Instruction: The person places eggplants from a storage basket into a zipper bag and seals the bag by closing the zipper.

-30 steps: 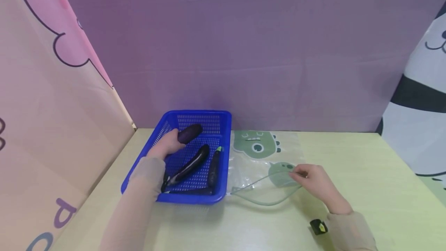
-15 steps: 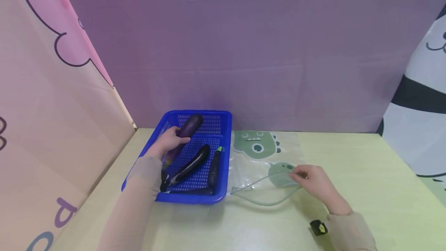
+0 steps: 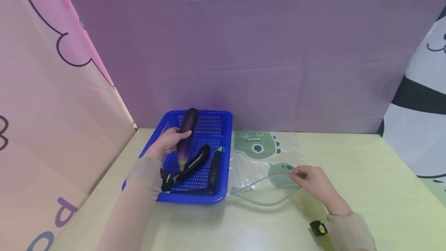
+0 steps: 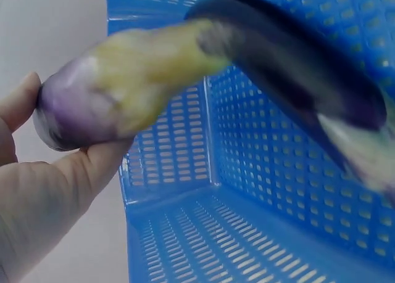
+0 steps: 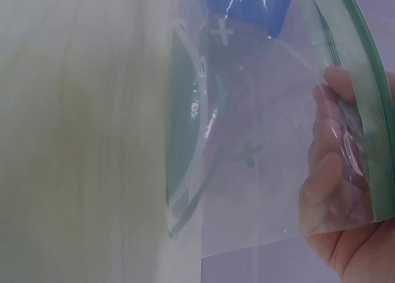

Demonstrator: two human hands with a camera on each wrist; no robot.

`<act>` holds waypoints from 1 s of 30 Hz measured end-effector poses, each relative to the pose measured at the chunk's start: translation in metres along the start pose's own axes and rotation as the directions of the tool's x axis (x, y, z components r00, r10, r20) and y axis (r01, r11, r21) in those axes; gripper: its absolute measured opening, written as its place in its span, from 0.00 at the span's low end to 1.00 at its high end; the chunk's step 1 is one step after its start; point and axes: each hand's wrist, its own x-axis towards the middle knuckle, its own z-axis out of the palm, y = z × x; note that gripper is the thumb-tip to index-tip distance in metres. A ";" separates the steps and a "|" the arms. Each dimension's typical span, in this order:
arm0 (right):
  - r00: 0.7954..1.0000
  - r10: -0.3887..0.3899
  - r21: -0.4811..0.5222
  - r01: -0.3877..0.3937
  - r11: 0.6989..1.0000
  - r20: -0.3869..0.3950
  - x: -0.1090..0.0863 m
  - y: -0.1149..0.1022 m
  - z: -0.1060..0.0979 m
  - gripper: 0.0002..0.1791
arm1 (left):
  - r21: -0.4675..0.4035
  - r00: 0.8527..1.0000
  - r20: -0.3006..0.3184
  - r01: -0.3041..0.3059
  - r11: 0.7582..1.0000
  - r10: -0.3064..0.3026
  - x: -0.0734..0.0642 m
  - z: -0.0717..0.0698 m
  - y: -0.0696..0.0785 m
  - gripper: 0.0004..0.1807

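Note:
My left hand [image 3: 170,141] grips a purple eggplant [image 3: 188,125] around its middle, above the blue plastic basket [image 3: 227,162]. Its stem end points down toward me and comes close to a dark curved eggplant [image 3: 198,162] in the basket. In the left wrist view the thumb and fingers are on either side of the held eggplant [image 4: 92,104]. Another eggplant [image 3: 214,169] lies along the basket's right side, and one more [image 3: 195,191] along the front. My right hand [image 3: 315,183] pinches the green-edged mouth of a clear zip bag [image 3: 249,169], which stands parted.
The bag, printed with green cartoon creatures, lies on the pale wooden table [image 3: 355,165] right beside the basket. A purple backdrop [image 3: 261,69] rises behind. A small black object [image 3: 318,228] with a yellow mark is by my right sleeve.
My left hand has lifted the eggplant and turned it more upright, its stem end swinging toward the basket's middle. The right hand and bag have stayed almost still.

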 end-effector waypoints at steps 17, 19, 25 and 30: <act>1.000 -0.007 -0.009 0.007 1.000 0.003 0.000 0.001 0.000 0.02 | -0.255 0.987 0.158 0.022 0.967 0.019 -0.008 0.009 0.012 0.30; 1.000 -0.009 -0.010 0.009 1.000 0.004 0.000 0.001 0.000 0.02 | -0.281 0.983 0.180 0.023 0.959 0.030 -0.010 0.012 0.015 0.29; 1.000 -0.014 -0.011 0.014 1.000 0.006 -0.001 0.002 0.001 0.02 | -0.335 0.980 0.194 0.017 0.942 0.052 -0.016 0.020 0.023 0.29; 1.000 -0.012 -0.001 0.012 1.000 0.011 0.000 0.003 0.001 0.02 | -0.352 0.973 0.215 0.002 0.936 0.079 -0.019 0.025 0.025 0.28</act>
